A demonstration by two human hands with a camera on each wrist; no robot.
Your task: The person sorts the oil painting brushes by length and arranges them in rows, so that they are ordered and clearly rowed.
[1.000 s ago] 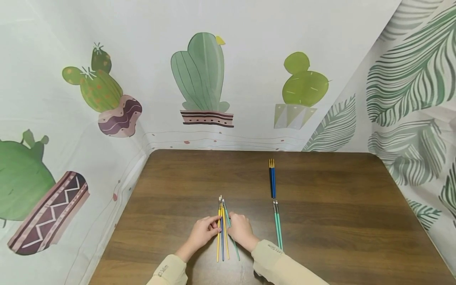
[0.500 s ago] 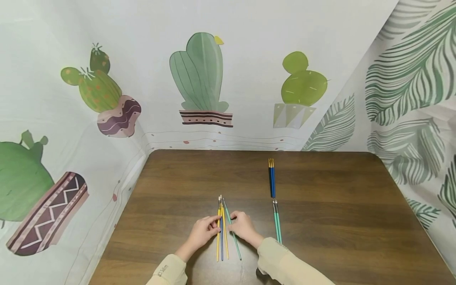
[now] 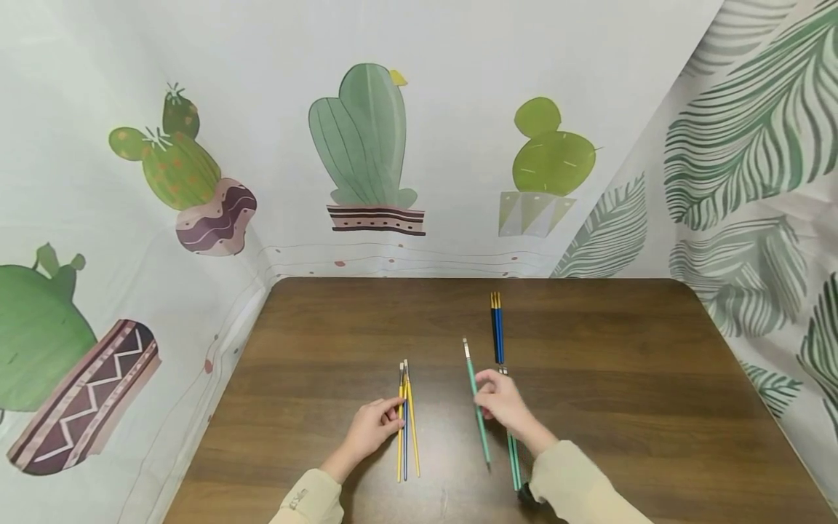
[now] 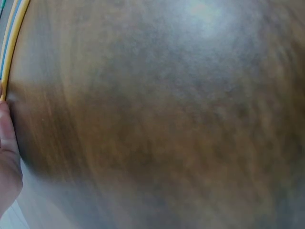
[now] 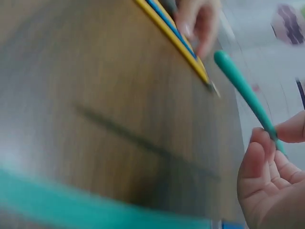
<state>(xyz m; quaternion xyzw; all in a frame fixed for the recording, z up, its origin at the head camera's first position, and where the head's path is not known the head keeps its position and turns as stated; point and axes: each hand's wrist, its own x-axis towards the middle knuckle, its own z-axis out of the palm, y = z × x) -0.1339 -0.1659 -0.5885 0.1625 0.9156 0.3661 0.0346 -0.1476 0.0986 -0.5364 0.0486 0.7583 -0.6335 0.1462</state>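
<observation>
In the head view my right hand [image 3: 503, 400] pinches a green paintbrush [image 3: 476, 404] between thumb and fingers, white bristles pointing away. The right wrist view shows the round green handle end [image 5: 238, 78] raised above the wood. My left hand [image 3: 372, 426] is at the left of a small bundle, its thumb and index finger at the outer yellow paintbrush [image 3: 400, 458]. Beside that lie a blue paintbrush [image 3: 405, 451] and another yellow paintbrush [image 3: 414, 437], slightly fanned. Only fingers [image 4: 7, 133] of the left hand and part of the bundle show in the left wrist view.
Green paintbrushes [image 3: 513, 466] lie on the right, partly under my right hand and forearm. Farther back is a group of dark and blue paintbrushes [image 3: 498, 335] with golden tips. The brown wooden table [image 3: 609, 378] meets a cactus-printed cloth [image 3: 458, 145].
My right hand has taken the green paintbrush from the bundle and carried it right, towards the other green ones. My left hand has stayed at the bundle.
</observation>
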